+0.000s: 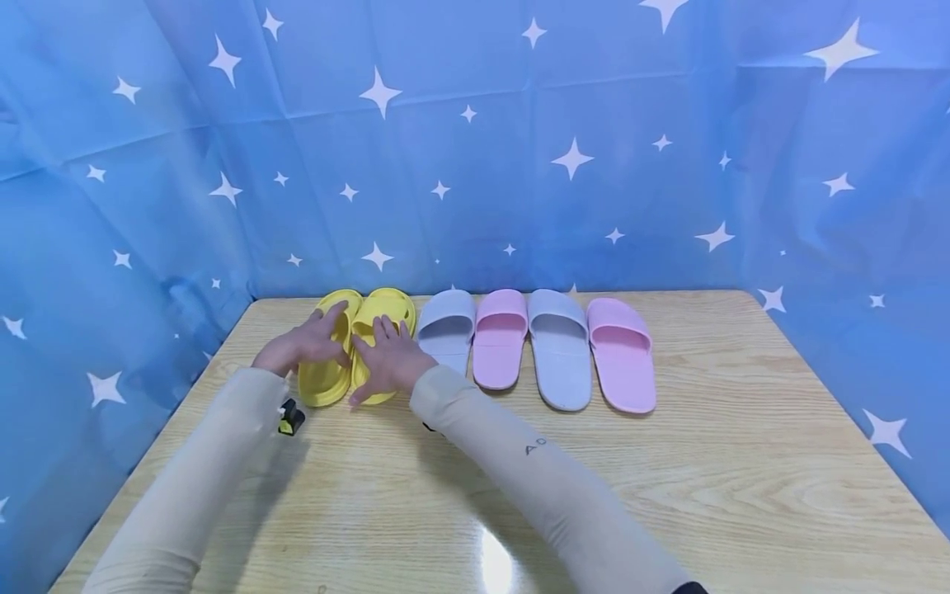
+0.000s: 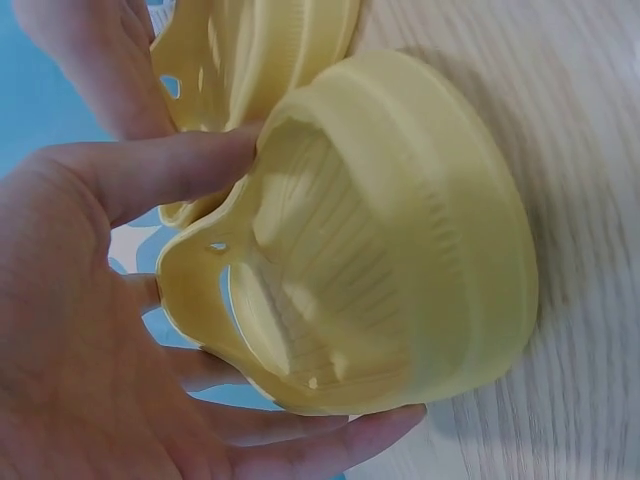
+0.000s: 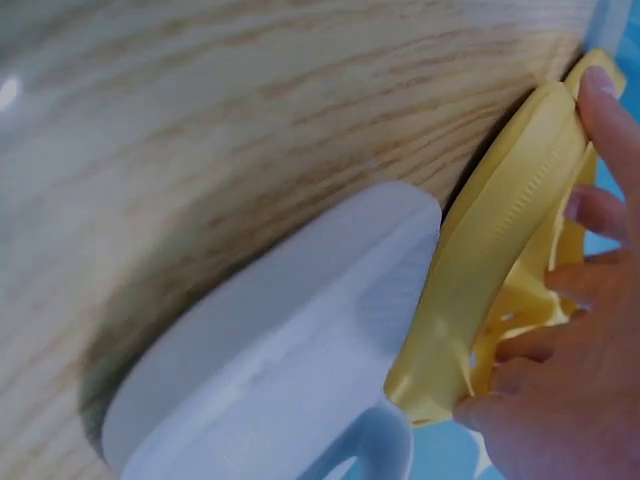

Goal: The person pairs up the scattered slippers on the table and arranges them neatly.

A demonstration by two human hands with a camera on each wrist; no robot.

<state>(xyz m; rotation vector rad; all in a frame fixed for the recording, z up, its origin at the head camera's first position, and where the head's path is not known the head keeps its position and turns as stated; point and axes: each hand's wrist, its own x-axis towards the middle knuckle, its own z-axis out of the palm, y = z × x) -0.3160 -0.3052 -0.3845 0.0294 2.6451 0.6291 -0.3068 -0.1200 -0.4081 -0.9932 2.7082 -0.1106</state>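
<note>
Head view: pale slipper [image 1: 446, 307] just beside yellow clogs [image 1: 324, 385], pink slipper [image 1: 499, 360] beyond.

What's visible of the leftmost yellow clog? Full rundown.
The leftmost yellow clog looks like moulded foam or rubber: plain, thick-soled, with a raised rim, ribbed footbed and small cutouts in the upper. It sits sole down on the wooden table, at the row's left end, toe toward the starry curtain. The left hand spans it, thumb on one side, fingers on the other. Another yellow clog lies close on its right; whether they touch is unclear.
</note>
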